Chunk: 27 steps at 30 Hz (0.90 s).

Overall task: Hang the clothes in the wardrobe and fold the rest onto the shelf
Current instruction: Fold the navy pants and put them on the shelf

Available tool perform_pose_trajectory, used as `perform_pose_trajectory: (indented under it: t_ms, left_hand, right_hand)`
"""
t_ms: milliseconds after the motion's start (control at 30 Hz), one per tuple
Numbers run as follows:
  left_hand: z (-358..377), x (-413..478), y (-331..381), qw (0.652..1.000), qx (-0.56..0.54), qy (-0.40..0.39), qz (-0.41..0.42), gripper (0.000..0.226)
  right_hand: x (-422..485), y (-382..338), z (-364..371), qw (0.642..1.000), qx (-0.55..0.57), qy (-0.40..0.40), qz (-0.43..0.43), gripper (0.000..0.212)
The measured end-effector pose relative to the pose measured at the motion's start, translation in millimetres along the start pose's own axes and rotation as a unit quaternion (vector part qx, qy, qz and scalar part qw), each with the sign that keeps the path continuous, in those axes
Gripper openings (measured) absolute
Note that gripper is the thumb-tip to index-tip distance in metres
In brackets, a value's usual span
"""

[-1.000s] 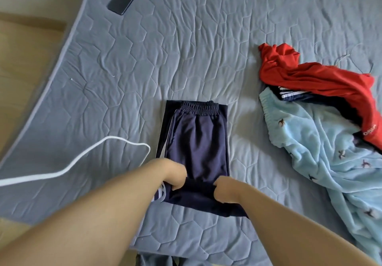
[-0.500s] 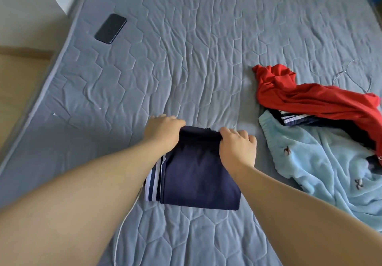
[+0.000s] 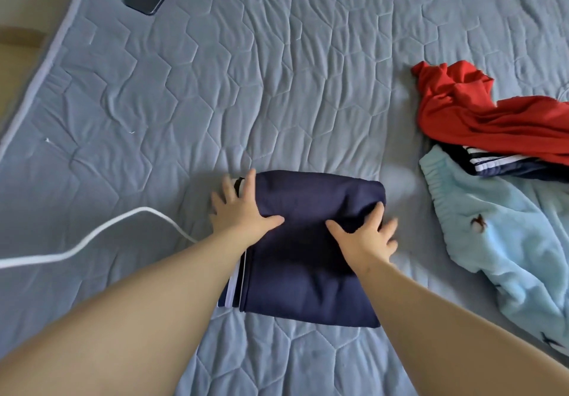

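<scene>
Pressing the left hand [image 3: 241,212] and right hand [image 3: 365,237] flat, fingers spread and gripping nothing, the person is smoothing the folded navy trousers [image 3: 308,275] lying on the bed [image 3: 277,87], likely to set the fold.

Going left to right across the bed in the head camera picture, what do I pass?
White cable → left hand → folded navy shorts → right hand → light blue garment.
</scene>
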<state>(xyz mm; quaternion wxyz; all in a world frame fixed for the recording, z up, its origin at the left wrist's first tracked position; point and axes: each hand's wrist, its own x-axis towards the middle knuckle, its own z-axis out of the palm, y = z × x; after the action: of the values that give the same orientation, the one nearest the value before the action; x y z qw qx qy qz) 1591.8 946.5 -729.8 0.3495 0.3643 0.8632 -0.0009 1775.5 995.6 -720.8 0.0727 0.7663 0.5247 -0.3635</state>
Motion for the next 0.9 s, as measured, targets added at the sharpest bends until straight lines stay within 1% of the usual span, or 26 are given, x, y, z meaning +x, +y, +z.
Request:
perform_pose_trajectory:
  t_ms: [33, 67, 100, 167, 233, 300, 367, 433, 600, 733, 833, 900]
  left_hand:
    - [4, 3, -3, 0.997, -0.063, -0.011, -0.05, 0.115]
    - [8, 5, -6, 0.991, -0.102, -0.021, -0.081, 0.12]
    - [11, 6, -8, 0.986, -0.132, -0.029, -0.094, 0.122]
    - [15, 6, -13, 0.972, -0.217, -0.033, -0.086, 0.117]
    - [14, 1, -14, 0.952, -0.295, -0.036, -0.075, 0.102]
    - [8, -4, -13, 0.933, -0.351, -0.038, -0.075, 0.078]
    - [-5, -9, -8, 0.921, -0.381, -0.043, -0.074, 0.059]
    - [-24, -17, -3, 0.917, -0.389, -0.035, -0.076, 0.05]
    - [-107, -47, 17, 0.901, -0.43, -0.016, -0.06, 0.026]
    - [-205, -91, 43, 0.893, -0.45, 0.03, -0.012, 0.033]
    - [-274, -126, 53, 0.884, -0.463, 0.064, 0.019, 0.04]
    - [-324, -163, 53, 0.872, -0.482, 0.082, 0.041, 0.044]
  right_hand:
    - [3, 4, 5, 0.998, 0.05, -0.012, 0.027, 0.103]
    - [6, 8, 10, 0.996, 0.075, -0.027, 0.039, 0.105]
    - [7, 12, 13, 0.994, 0.093, -0.042, 0.041, 0.106]
    - [8, 16, 16, 0.987, 0.147, -0.063, 0.035, 0.103]
    - [3, 16, 14, 0.976, 0.199, -0.084, 0.017, 0.091]
    - [-2, 11, 7, 0.97, 0.227, -0.092, -0.001, 0.074]
    - [-8, 3, -3, 0.967, 0.235, -0.092, -0.016, 0.063]
    - [-18, -8, -17, 0.966, 0.241, -0.091, -0.03, 0.057]
    - [-57, -59, -75, 0.962, 0.25, -0.073, -0.078, 0.05]
    - [-109, -115, -147, 0.95, 0.275, -0.05, -0.142, 0.045]
    - [-155, -153, -194, 0.935, 0.298, -0.05, -0.184, 0.047]
    - [-198, -176, -228, 0.925, 0.308, -0.054, -0.217, 0.048]
